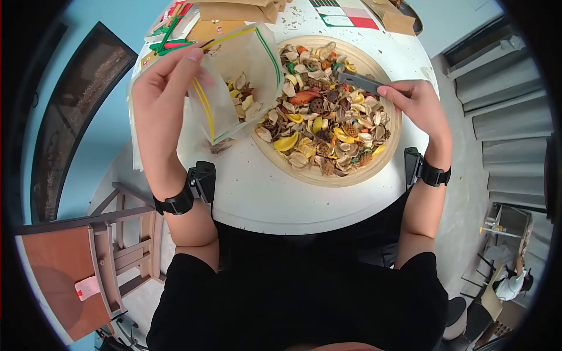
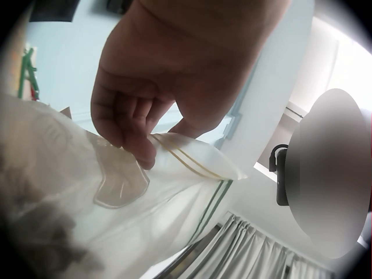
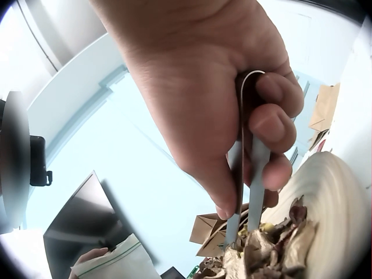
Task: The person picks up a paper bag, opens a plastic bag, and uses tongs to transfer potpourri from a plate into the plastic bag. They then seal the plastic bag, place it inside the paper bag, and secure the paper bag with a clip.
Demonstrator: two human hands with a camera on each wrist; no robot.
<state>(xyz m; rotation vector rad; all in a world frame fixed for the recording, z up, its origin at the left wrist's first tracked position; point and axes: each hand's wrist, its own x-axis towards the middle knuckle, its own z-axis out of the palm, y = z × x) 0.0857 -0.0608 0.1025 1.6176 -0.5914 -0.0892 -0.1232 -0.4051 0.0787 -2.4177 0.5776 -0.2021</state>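
A clear zip bag [image 1: 266, 76] with yellow and green seal lines hangs from the left hand [image 1: 161, 96], whose thumb and fingers pinch its rim; its mouth gapes and dried petals show inside. The right hand [image 1: 418, 105] grips grey metal tongs [image 1: 362, 82] over a round wooden tray [image 1: 345, 181] heaped with dried petals, cones and orange and yellow pieces. In the right wrist view the tongs' tips [image 3: 232, 229] reach the petals; whether they grasp one cannot be seen. The left wrist view shows fingers on the bag's edge [image 2: 186, 163].
Brown paper bags [image 1: 234, 10] stand at the table's far side, with green and red sticks [image 1: 170, 35] to their left. Red, white and green cards [image 1: 345, 17] lie at the back, near another paper bag [image 1: 395, 17]. A wooden chair [image 1: 132, 251] is at lower left.
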